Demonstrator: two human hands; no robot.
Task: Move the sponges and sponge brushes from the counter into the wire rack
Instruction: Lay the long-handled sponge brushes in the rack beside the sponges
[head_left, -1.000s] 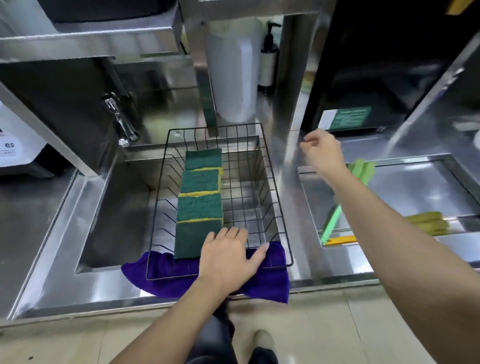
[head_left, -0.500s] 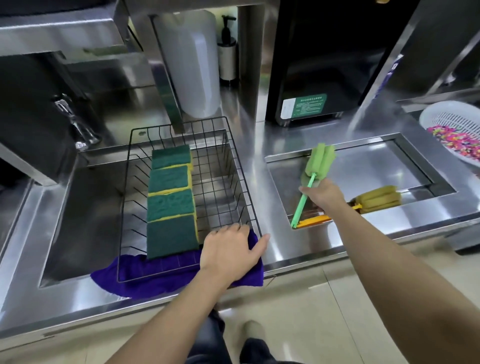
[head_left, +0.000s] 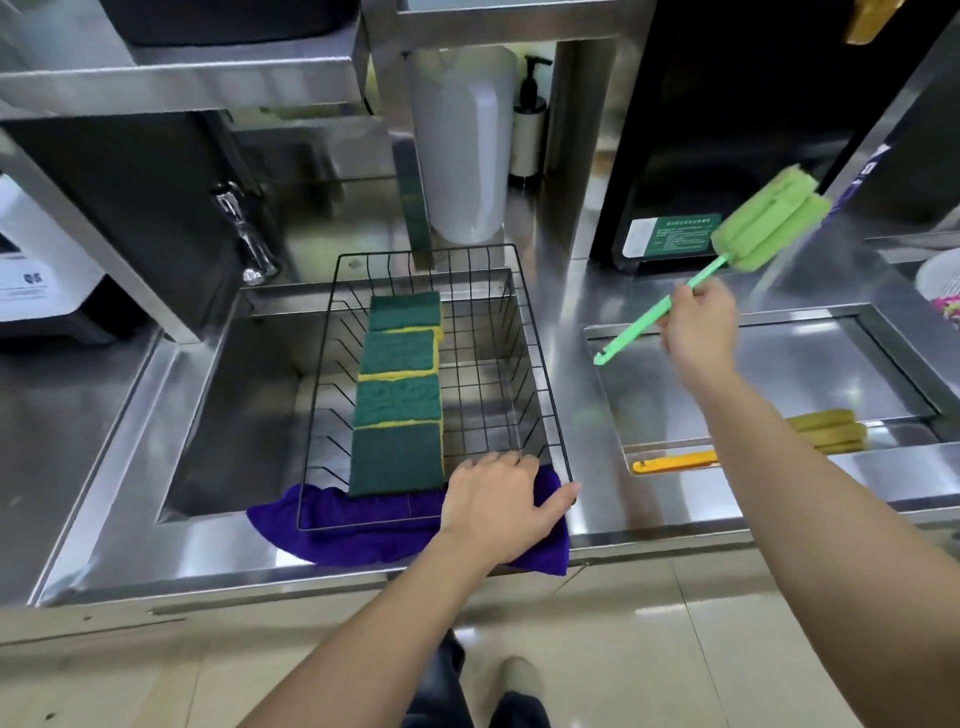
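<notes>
A black wire rack (head_left: 540, 364) sits over the sink on a purple cloth (head_left: 363, 525). Several green-and-yellow sponges (head_left: 397, 395) lie in a row along its left side. My left hand (head_left: 498, 506) rests flat on the rack's near right corner. My right hand (head_left: 698, 327) grips the handle of a green sponge brush (head_left: 769, 226), held in the air to the right of the rack, foam head up and to the right. A yellow sponge brush (head_left: 826, 428) with an orange handle (head_left: 675, 461) lies in the recessed steel tray (head_left: 810, 364), partly hidden by my right forearm.
A faucet (head_left: 244, 239) stands at the sink's back left. A white cylinder (head_left: 462, 150) and a pump bottle (head_left: 530, 130) stand behind the rack. A black appliance (head_left: 727, 130) fills the back right. A white colander (head_left: 940, 280) sits at the far right edge.
My right hand has taken hold of the green sponge brush and lifted it out of the tray into the air. My left hand has stayed on the rack's corner.
</notes>
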